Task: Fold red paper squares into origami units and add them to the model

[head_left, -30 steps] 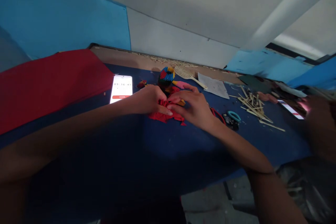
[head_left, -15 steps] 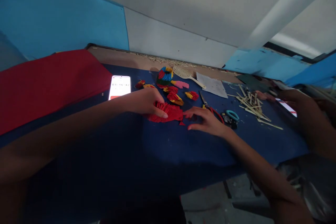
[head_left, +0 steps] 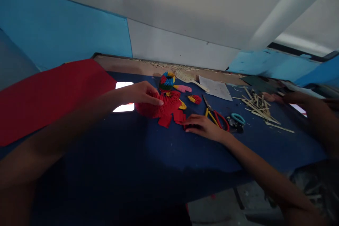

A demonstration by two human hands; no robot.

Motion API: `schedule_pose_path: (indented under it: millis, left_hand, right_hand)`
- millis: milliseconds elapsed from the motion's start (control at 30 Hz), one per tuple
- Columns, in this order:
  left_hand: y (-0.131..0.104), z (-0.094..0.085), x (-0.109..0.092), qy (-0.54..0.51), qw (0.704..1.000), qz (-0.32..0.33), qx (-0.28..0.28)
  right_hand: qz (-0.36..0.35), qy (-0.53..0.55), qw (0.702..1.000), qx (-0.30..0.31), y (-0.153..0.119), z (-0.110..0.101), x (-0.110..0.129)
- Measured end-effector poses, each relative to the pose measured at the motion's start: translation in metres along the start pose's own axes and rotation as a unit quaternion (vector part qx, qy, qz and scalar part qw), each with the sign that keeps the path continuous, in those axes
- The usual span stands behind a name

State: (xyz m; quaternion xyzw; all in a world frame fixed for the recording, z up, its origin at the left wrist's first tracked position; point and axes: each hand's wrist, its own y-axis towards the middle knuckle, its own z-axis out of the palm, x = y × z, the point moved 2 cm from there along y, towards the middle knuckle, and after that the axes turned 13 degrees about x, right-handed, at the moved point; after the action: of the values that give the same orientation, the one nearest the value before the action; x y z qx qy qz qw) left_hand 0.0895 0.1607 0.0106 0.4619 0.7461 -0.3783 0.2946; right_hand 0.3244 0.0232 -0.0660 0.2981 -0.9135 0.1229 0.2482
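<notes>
A clump of red folded paper pieces (head_left: 171, 106) lies on the dark blue tabletop, its pleated edges bunched together. My left hand (head_left: 148, 93) rests over its left part, with thumb and fingers closed on the folded paper. Flat red paper pieces (head_left: 165, 120) lie loose at the clump's near edge. My right hand (head_left: 205, 127) is at the right of these, fingers curled down on a small red paper piece; the fingertips partly hide it. Just behind the clump sit a multicoloured folded-paper ring (head_left: 166, 81) and a pink folded-paper piece (head_left: 183, 88).
A lit phone (head_left: 124, 107) lies behind my left wrist, beside a large red sheet (head_left: 53, 99). Scissors (head_left: 208, 104), red-and-yellow-handled pliers (head_left: 221, 122), a hairbrush (head_left: 185, 77), white paper (head_left: 215, 87) and thin sticks (head_left: 261, 107) lie rightward. Another person's arm (head_left: 312, 113) holds a phone.
The red clump has shifted, with flat red pieces now spread at its near side. My right hand has curled its fingers onto a red piece. The view has tilted slightly.
</notes>
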Motion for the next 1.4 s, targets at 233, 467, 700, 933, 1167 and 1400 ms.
schedule_pose_path:
  millis: [233,467,700,933,1167,1400]
  left_hand:
    - [0.002,0.008,-0.001,-0.008,0.999,0.002,-0.037]
    - [0.004,0.018,-0.012,0.060,0.993,0.028,-0.102]
    - [0.006,0.020,-0.008,0.023,0.997,0.057,-0.056]
    - [0.010,0.022,-0.005,0.029,0.995,0.084,-0.035]
    - [0.012,0.026,-0.005,0.058,0.995,0.080,-0.031]
    - [0.012,0.029,-0.005,0.074,0.991,0.099,-0.043]
  right_hand:
    - [0.040,0.114,0.987,-0.102,-0.003,-0.002,0.004]
    - [0.106,0.290,0.921,-0.235,0.013,-0.026,0.011]
    - [0.089,0.355,0.897,-0.248,0.030,-0.041,0.019]
    - [0.069,0.370,0.894,-0.243,0.038,-0.047,0.026]
    - [0.030,0.349,0.920,-0.176,0.053,-0.057,0.035]
    - [0.033,0.305,0.947,-0.097,0.069,-0.063,0.028]
